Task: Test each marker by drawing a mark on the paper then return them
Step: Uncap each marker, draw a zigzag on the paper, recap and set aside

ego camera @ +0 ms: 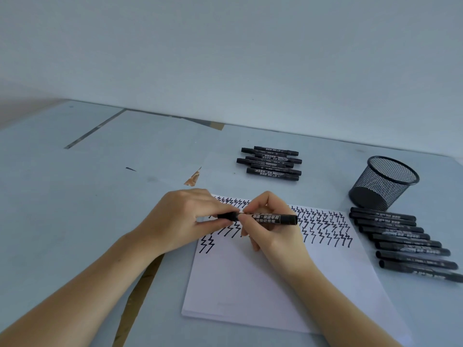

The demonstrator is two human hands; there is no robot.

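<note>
Both hands have the marker [260, 218] held level just above the paper [263, 276]. The left hand [185, 219] pinches the cap end, and the right hand [271, 227] grips the barrel with fingers curled round it. It looks like the cap is coming off or going on; I can't tell which. Either way the step wants a straight pull or push along the barrel, with the right hand holding steady and the tip kept off the sheet until a mark is meant.

The paper's far part is filled with rows of black zigzags, the near half bare. A row of markers [406, 242] lies to the right of the sheet, a pile [271, 163] sits farther back, and a mesh cup [383, 184] is tipped over far right. The table [87, 196] is pale grey-blue, with brown showing through gaps in its covering, against a plain pale wall [225, 58].
</note>
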